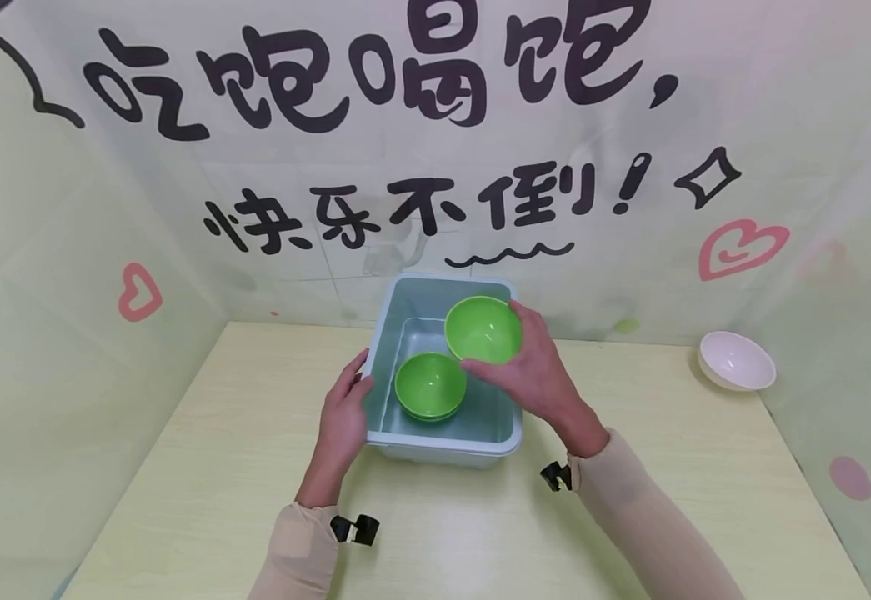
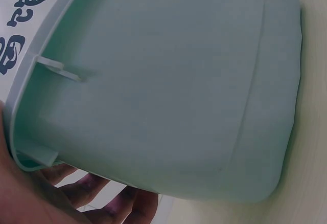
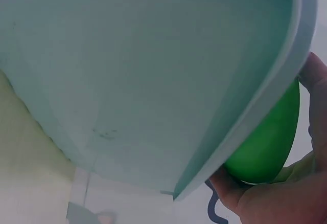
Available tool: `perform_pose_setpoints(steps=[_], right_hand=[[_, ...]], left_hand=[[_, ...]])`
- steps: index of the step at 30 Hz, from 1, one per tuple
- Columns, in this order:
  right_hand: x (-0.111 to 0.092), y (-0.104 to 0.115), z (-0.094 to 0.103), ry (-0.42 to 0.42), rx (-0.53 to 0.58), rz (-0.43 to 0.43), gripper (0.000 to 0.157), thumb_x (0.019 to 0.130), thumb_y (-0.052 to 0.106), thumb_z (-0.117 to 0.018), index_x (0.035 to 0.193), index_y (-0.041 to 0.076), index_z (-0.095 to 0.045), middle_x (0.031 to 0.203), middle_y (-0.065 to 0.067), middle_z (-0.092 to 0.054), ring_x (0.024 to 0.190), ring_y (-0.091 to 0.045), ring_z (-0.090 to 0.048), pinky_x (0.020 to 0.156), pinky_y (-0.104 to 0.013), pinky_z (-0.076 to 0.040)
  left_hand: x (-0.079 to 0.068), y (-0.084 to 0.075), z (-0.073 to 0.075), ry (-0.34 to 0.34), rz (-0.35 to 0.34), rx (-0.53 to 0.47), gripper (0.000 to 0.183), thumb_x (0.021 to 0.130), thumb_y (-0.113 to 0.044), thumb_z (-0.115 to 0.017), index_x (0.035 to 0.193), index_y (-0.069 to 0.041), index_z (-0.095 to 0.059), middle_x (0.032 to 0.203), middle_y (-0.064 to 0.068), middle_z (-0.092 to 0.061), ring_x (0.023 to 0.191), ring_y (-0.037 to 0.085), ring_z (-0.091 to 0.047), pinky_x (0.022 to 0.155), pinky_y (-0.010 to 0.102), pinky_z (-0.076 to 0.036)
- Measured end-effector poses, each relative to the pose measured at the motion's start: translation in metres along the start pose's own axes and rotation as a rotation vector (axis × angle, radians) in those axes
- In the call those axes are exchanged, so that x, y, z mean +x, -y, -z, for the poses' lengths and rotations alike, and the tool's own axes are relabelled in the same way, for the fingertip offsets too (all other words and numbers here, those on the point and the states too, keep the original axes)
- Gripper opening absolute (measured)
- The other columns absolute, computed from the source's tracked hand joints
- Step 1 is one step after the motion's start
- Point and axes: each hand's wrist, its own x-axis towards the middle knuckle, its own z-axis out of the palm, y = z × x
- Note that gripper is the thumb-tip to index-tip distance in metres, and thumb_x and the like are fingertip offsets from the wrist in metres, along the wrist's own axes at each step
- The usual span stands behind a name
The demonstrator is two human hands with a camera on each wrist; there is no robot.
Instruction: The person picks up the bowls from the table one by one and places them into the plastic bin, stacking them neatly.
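A light blue-grey plastic bin (image 1: 444, 457) stands on the table near the back wall. Inside it sits a small stack of green bowls (image 1: 431, 385), two rims showing. My right hand (image 1: 533, 367) grips another green bowl (image 1: 483, 327) by its side, tilted above the right part of the bin; in the right wrist view, this bowl (image 3: 265, 142) shows partly behind the bin's rim. At the bin's left edge, my left hand (image 1: 345, 412) holds the rim, thumb near the top. The left wrist view shows its fingers (image 2: 117, 203) beyond the bin wall (image 2: 163, 91).
A white bowl (image 1: 737, 361) lies at the table's back right corner, close to the side wall. Pale fabric walls with printed lettering and hearts enclose the light wooden table (image 1: 255, 433) at the back and sides.
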Motion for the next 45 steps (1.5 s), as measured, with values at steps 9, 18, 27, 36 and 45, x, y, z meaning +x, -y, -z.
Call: perform_pose_setpoints(steps=[9, 18, 27, 36, 45], right_hand=[[0.006, 0.000, -0.012, 0.087, -0.075, 0.052, 0.116, 0.070, 0.050, -0.090, 0.159, 0.007, -0.028, 0.153, -0.014, -0.043, 0.126, -0.032, -0.055, 0.101, -0.052, -0.052], [0.010, -0.004, -0.021, 0.184, -0.152, 0.147, 0.115, 0.068, 0.050, -0.091, 0.156, 0.006, -0.033, 0.149, -0.012, -0.045, 0.116, -0.031, -0.061, 0.096, -0.049, -0.056], [0.014, 0.000, -0.028, 0.238, -0.316, 0.186, 0.115, 0.069, 0.061, -0.086, 0.155, 0.005, -0.034, 0.143, -0.015, -0.049, 0.110, -0.029, -0.063, 0.091, -0.046, -0.058], [0.016, 0.007, -0.036, 0.292, -0.417, 0.145, 0.116, 0.070, 0.066, -0.082, 0.153, 0.001, -0.035, 0.136, -0.017, -0.052, 0.099, -0.025, -0.063, 0.085, -0.041, -0.058], [0.020, 0.008, -0.046, 0.339, -0.571, 0.140, 0.116, 0.072, 0.075, -0.074, 0.152, -0.001, -0.035, 0.138, -0.019, -0.054, 0.102, -0.030, -0.065, 0.093, -0.047, -0.057]], left_hand=[[0.000, 0.001, -0.001, 0.003, -0.004, -0.002, 0.050, 0.108, -0.026, -0.040, 0.158, -0.024, -0.039, 0.164, 0.012, -0.037, 0.147, 0.032, -0.035, 0.124, 0.057, -0.025], [0.001, -0.001, -0.001, 0.003, -0.003, 0.000, 0.050, 0.109, -0.026, -0.040, 0.159, -0.023, -0.038, 0.161, 0.013, -0.039, 0.143, 0.032, -0.038, 0.122, 0.057, -0.027], [0.001, -0.003, 0.001, -0.001, 0.007, -0.003, 0.051, 0.108, -0.027, -0.040, 0.159, -0.024, -0.038, 0.163, 0.014, -0.037, 0.147, 0.033, -0.035, 0.124, 0.058, -0.026], [-0.001, -0.004, -0.001, -0.004, 0.014, 0.003, 0.051, 0.108, -0.027, -0.041, 0.159, -0.024, -0.038, 0.156, 0.017, -0.044, 0.138, 0.033, -0.041, 0.119, 0.057, -0.030], [-0.001, -0.003, 0.000, 0.002, 0.015, 0.008, 0.051, 0.108, -0.027, -0.040, 0.159, -0.025, -0.038, 0.160, 0.016, -0.040, 0.143, 0.033, -0.038, 0.122, 0.059, -0.029]])
